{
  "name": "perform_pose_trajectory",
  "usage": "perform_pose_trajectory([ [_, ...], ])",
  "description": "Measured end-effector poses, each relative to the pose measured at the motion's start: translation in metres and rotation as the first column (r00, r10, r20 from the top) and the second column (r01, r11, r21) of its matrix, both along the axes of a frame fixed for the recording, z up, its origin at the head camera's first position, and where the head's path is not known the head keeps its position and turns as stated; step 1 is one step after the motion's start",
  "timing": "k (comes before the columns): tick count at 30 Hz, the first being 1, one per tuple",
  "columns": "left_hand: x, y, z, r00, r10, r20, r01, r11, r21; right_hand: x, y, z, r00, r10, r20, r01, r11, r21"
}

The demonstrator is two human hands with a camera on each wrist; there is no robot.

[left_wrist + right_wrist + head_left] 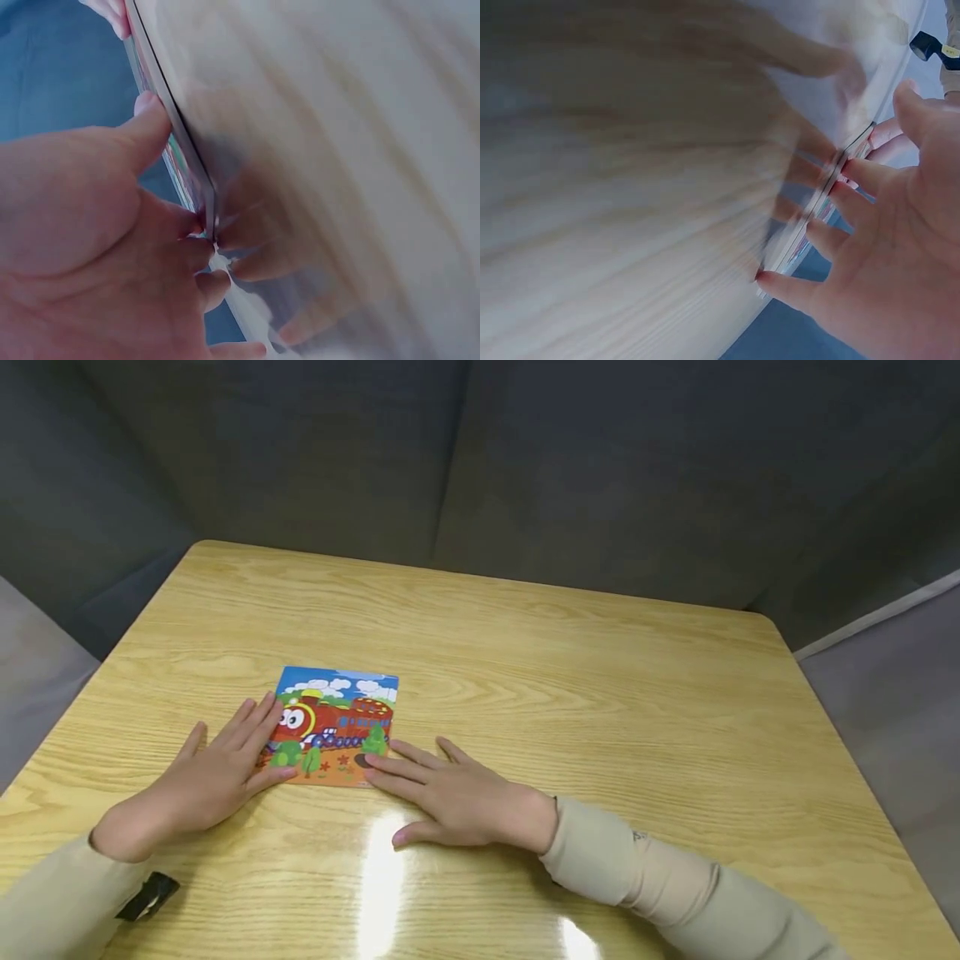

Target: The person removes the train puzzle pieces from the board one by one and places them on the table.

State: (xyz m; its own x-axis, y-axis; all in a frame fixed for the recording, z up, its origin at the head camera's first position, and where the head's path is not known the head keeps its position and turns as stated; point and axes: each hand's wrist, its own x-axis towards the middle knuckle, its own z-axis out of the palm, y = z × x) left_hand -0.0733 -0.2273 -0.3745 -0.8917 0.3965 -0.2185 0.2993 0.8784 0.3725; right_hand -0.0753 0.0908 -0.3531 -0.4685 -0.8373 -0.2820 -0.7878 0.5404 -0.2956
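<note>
A thin square picture board (pixel 341 727) printed with a cartoon red train lies on the wooden table. At its left side, my left hand (pixel 217 772) has straight fingers along the edge, the thumb tip over the lower left corner. My right hand (pixel 468 802) reaches in from the other side, its fingertips at the lower right edge and its thumb spread away on the table side. From the left wrist, the board's edge (pixel 176 116) shows beside the thumb. In the right wrist view, spread fingers (pixel 791 291) meet the board's side (pixel 799 240).
The light wooden table (pixel 600 693) has rounded far corners and glossy reflections near the front. Dark grey curtains (pixel 525 468) hang behind it. A black strap piece (pixel 148 896) sits by the left sleeve.
</note>
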Motion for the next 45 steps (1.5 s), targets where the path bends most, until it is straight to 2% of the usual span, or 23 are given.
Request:
perform_pose_trajectory([
  [10,-0.001,0.037,0.006,0.995,-0.093,-0.027,0.093,0.995,-0.019,0.01,0.052,-0.001,1.0,-0.015,0.017,0.017,0.995,-0.101],
  [16,-0.001,0.057,0.01,0.987,-0.154,-0.041,0.153,0.988,-0.023,0.016,0.078,0.0,0.999,-0.035,0.009,0.035,0.992,-0.121],
  [18,-0.003,0.062,0.008,0.984,-0.173,-0.051,0.172,0.985,-0.033,0.019,0.086,-0.001,0.999,-0.037,-0.002,0.036,0.99,-0.135],
  [23,-0.003,0.077,0.009,0.974,-0.214,-0.069,0.212,0.977,-0.032,0.026,0.106,-0.002,0.999,-0.045,-0.024,0.04,0.984,-0.174],
  [25,-0.002,0.084,0.014,0.972,-0.226,-0.07,0.225,0.974,-0.016,0.028,0.113,-0.002,0.998,-0.05,-0.028,0.044,0.982,-0.182],
  [28,-0.001,0.094,0.016,0.967,-0.246,-0.069,0.246,0.969,-0.012,0.033,0.124,-0.001,0.998,-0.058,-0.031,0.051,0.98,-0.191],
  [35,-0.001,0.114,0.014,0.951,-0.299,-0.075,0.299,0.954,-0.007,0.043,0.149,0.0,0.994,-0.082,-0.075,0.066,0.98,-0.19],
  [45,-0.003,0.14,0.013,0.93,-0.358,-0.08,0.358,0.934,-0.016,0.055,0.175,0.0,0.982,-0.162,-0.093,0.143,0.972,-0.186],
])
